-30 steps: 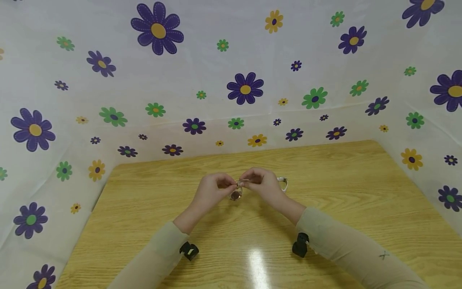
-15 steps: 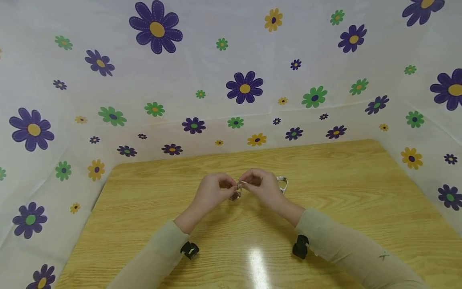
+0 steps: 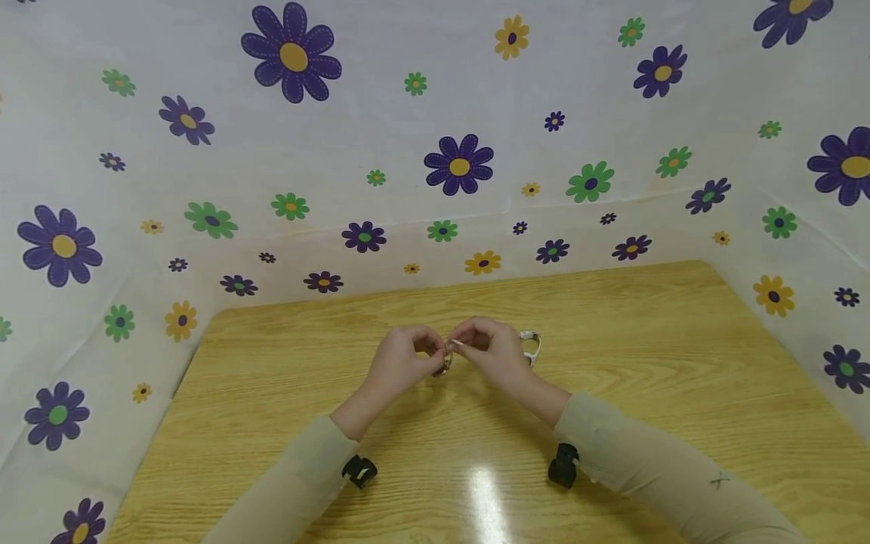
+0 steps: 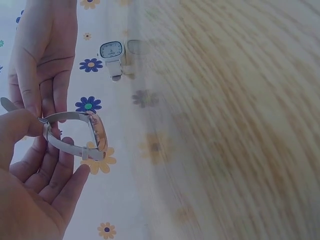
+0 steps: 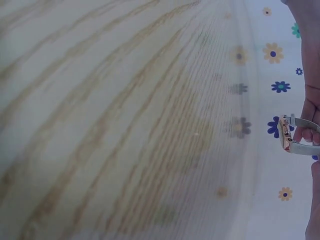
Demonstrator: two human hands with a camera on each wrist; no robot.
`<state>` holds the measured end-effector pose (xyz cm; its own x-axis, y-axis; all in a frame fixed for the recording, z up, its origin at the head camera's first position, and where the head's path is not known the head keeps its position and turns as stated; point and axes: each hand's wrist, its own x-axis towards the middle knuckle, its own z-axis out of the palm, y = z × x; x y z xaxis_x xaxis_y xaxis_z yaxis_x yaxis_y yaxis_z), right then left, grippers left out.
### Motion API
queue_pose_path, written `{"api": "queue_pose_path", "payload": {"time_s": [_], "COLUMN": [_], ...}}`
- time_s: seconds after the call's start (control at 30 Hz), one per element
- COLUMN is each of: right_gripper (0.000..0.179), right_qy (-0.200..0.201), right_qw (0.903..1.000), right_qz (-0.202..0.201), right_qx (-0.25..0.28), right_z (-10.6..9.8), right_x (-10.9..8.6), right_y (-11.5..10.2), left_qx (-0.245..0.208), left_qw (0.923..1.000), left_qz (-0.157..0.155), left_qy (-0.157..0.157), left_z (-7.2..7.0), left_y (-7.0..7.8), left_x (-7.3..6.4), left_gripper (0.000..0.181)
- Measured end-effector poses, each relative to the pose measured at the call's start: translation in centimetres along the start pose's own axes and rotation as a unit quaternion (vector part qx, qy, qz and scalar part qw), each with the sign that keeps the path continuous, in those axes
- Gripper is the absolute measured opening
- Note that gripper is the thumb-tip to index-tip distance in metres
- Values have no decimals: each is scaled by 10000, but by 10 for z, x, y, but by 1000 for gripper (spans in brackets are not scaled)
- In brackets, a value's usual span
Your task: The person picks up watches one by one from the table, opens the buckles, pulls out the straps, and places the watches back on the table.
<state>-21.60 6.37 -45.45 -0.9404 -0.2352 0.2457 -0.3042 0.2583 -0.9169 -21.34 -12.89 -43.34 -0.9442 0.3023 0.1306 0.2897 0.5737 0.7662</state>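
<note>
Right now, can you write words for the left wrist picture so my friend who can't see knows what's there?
The left hand and right hand hold a rose-gold watch by its pale strap, which curves in a loop. Beyond them, a second watch rests on the wooden table, with a white flowered cloth behind.

Beige sleeves (image 3: 275, 491), greenish cuffs (image 3: 325, 447), dark cross mark (image 3: 720, 480) — right sleeve (image 3: 655, 449), boxy black wrist cameras (image 3: 359, 472)

Wood-grain table (image 3: 652, 347) (glossy), white flowered backdrop (image 3: 387, 128)
</note>
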Motion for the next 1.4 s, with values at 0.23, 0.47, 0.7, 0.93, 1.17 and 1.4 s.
{"api": "queue_pose_path", "payload": {"time_s": [0.23,0.47,0.7,0.93,1.17,1.4], "right_gripper": [9,9,10,11,11,11], "right_qy": [1,-28,11,116,168,194], "right_qw": [10000,9997,9989,9983,9979,9973], "right_qz": [80,230,301,285,319,390], "right_qx": [-23,127,367,500,537,598], "right_z": [0,-2,-2,-1,-2,-2], "right_x": [0,2,3,4,3,2], "right_y": [-3,-3,-6,-5,-7,-9], "left_qx": [55,-383,-749,-866,-898,-901], "left_qw": [10000,9992,9966,9957,9953,9947], "left_qz": [6,9,-45,-28,-66,-227], "left_qy": [11,140,339,328,368,448], "left_z": [2,3,3,2,3,3], "left_y": [-1,-6,-11,-12,-13,-13], "left_x": [1,3,3,2,3,5], "left_gripper": [6,10,9,4,4,10]}}
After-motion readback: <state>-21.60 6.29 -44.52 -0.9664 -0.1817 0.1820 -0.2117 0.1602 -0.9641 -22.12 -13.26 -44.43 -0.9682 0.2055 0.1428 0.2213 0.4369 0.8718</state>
